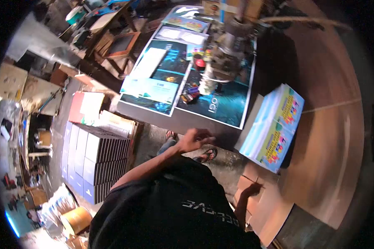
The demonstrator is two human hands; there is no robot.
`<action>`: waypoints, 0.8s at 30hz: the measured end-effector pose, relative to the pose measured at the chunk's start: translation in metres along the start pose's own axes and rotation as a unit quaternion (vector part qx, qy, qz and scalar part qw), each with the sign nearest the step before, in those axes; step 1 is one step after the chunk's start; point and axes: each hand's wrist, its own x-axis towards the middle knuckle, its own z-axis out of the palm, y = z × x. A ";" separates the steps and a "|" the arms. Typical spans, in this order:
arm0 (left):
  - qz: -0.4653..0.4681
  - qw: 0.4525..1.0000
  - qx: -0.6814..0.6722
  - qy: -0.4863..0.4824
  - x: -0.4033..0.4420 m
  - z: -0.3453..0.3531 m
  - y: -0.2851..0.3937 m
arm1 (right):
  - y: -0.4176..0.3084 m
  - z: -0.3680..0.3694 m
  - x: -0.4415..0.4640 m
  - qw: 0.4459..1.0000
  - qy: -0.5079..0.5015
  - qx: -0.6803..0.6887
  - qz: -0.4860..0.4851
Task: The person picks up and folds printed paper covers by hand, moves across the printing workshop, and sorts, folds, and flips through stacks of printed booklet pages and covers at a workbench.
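Observation:
My left hand (194, 140) is in front of the near edge of the dark work table (153, 118), its fingers loosely bent and apart, with nothing visible in them. Lower right, my right hand (252, 190) is in shadow beside brown cardboard (257, 207); its fingers are too dark and small to read. A thick stack of colourful printed sheets (274, 128) lies at the table's right end, above my right hand. Dark blue printed posters (216, 103) cover the table top under a metal machine head (226, 58). A light printed sheet (149, 89) lies on them.
Left of my legs stands a tall stack of boxes or bound blocks (91, 157). A curved brown board (328, 137) spans the right side. A wooden frame (122, 45) stands behind the table, and a yellow roll (76, 220) lies at lower left among plastic wrap.

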 end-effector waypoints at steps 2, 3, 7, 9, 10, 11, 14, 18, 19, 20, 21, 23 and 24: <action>-0.032 0.991 0.024 0.126 -0.020 -0.043 -0.019 | -0.004 0.003 -0.049 0.958 -0.185 0.211 -0.060; -0.017 0.965 0.042 0.257 -0.026 -0.061 -0.029 | -0.009 -0.005 -0.068 0.907 -0.266 0.321 -0.056; -0.004 0.817 0.151 0.557 -0.037 -0.177 -0.081 | -0.044 -0.060 -0.109 0.723 -0.426 0.535 -0.095; -0.067 0.735 0.259 0.623 -0.043 -0.235 -0.110 | -0.066 -0.094 -0.120 0.653 -0.480 0.571 -0.129; -0.111 0.712 0.287 0.631 -0.049 -0.257 -0.110 | -0.077 -0.112 -0.124 0.624 -0.501 0.581 -0.148; -0.154 0.690 0.313 0.634 -0.053 -0.278 -0.112 | -0.088 -0.130 -0.129 0.598 -0.521 0.587 -0.164; -0.213 0.724 0.298 0.585 -0.069 -0.327 -0.129 | -0.118 -0.185 -0.145 0.532 -0.554 0.609 -0.197; -0.099 0.794 0.291 0.524 -0.079 -0.347 -0.151 | -0.139 -0.256 -0.167 0.472 -0.537 0.660 -0.230; -0.020 0.748 0.358 0.558 -0.077 -0.350 -0.162 | -0.147 -0.271 -0.173 0.485 -0.549 0.646 -0.216; -0.010 0.756 0.355 0.551 -0.079 -0.357 -0.153 | -0.163 -0.292 -0.169 0.554 -0.573 0.561 -0.223; -0.047 0.815 0.261 0.515 -0.090 -0.364 -0.137 | -0.167 -0.321 -0.167 0.555 -0.576 0.563 -0.209; -0.080 0.868 0.170 0.461 -0.099 -0.383 -0.129 | -0.157 -0.396 -0.162 0.694 -0.458 0.381 -0.404; -0.017 0.921 -0.008 0.390 -0.102 -0.394 -0.133 | -0.150 -0.415 -0.169 0.703 -0.385 0.457 -0.386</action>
